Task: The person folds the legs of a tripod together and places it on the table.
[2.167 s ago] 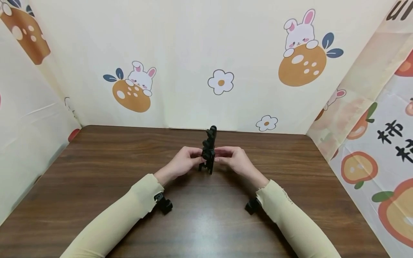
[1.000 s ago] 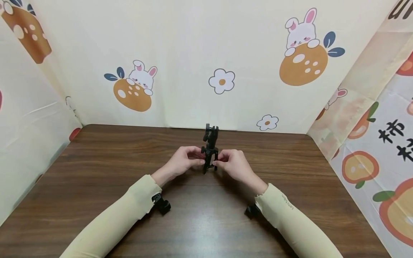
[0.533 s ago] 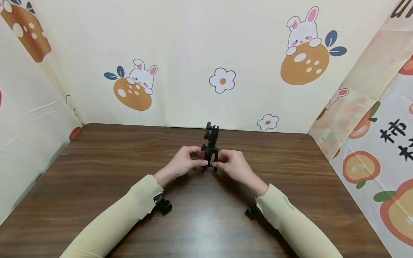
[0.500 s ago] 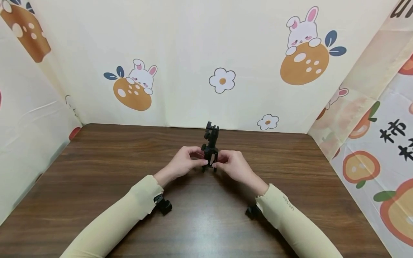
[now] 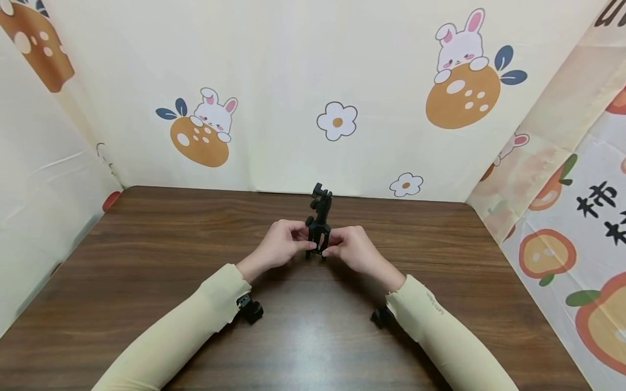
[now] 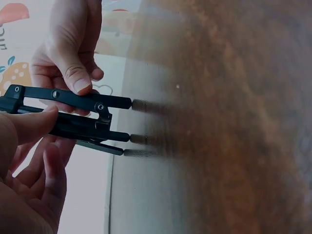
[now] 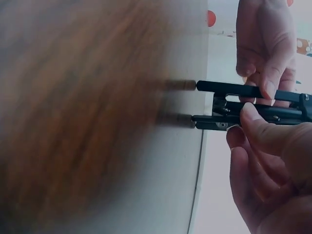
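A small black tripod (image 5: 320,217) stands upright near the back middle of the table, its legs drawn close together. My left hand (image 5: 283,241) holds it from the left side, thumb on the legs. From the right, my right hand (image 5: 354,248) pinches a leg between thumb and fingers. In the left wrist view the leg tips of the tripod (image 6: 78,126) meet their reflections in the tabletop. The right wrist view shows both thumbs on the legs of the tripod (image 7: 234,90); the palms partly hide the curled fingers behind.
The brown wood-grain table (image 5: 205,217) ends at a cream cloth backdrop (image 5: 293,65) printed with rabbits and flowers. Printed cloth also hangs along the left and right sides. A small black camera (image 5: 251,310) is strapped at the left wrist, with another (image 5: 381,317) at the right.
The tripod has turned about its upright axis, so its legs face me more and its head swings left. Both thumbs have shifted on the legs; the hands stay at the same spot.
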`<state>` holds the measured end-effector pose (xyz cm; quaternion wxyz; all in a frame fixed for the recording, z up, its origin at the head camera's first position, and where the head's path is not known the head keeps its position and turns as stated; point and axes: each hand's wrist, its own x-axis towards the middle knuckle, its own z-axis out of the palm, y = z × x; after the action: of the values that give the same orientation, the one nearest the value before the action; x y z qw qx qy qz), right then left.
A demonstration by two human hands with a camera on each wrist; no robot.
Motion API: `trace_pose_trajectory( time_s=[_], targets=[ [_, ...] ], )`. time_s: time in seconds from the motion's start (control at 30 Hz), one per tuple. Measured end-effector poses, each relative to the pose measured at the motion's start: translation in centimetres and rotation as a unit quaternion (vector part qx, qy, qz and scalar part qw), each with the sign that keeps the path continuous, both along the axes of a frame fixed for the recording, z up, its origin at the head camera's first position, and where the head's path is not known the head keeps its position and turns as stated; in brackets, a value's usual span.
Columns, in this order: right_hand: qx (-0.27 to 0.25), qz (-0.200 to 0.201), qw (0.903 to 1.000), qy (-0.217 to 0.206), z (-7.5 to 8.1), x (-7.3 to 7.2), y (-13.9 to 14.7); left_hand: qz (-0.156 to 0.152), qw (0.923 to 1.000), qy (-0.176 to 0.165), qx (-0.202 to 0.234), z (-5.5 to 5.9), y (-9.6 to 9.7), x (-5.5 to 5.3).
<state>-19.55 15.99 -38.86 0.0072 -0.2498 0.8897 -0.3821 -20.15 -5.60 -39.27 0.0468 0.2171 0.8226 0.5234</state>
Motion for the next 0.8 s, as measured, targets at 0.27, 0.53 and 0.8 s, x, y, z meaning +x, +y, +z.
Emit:
trace_pose_trajectory(
  time_s=[0.27,0.53,0.8],
  targets=[
    [0.011,-0.032,0.9990,0.028,0.2,-0.8,0.2,0.006,0.9999,-0.009,-0.006,0.1,0.0,0.0],
    [0.036,-0.052,0.9978,0.019,0.4,-1.4,-0.1,0.018,0.9993,0.011,-0.032,0.2,-0.1,0.2],
    [0.003,-0.050,0.9977,-0.046,-0.2,-1.4,0.3,0.012,0.9998,-0.002,-0.014,0.2,-0.4,0.2]
  ],
)
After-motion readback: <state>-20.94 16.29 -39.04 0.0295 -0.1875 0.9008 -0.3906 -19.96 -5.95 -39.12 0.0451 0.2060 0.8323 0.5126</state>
